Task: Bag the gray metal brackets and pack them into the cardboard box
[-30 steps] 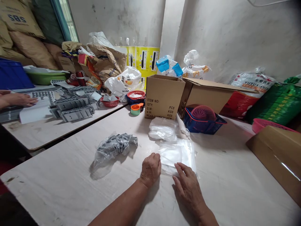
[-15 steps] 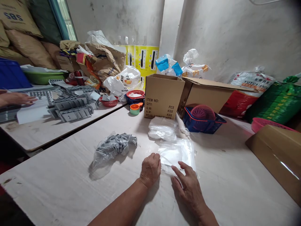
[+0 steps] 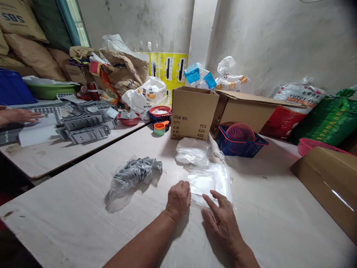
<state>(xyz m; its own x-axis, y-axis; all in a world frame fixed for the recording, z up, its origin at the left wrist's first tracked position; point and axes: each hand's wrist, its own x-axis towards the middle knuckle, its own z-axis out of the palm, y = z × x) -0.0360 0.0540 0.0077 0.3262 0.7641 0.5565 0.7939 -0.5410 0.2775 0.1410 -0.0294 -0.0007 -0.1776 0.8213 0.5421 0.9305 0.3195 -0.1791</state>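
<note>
Hazily, gray parts [image 3: 136, 170] inside plastic bag [image 3: 118, 189]

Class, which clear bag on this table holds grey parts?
The crumpled bag left of the left hand; the flat bag beside the right hand shows none.
</note>
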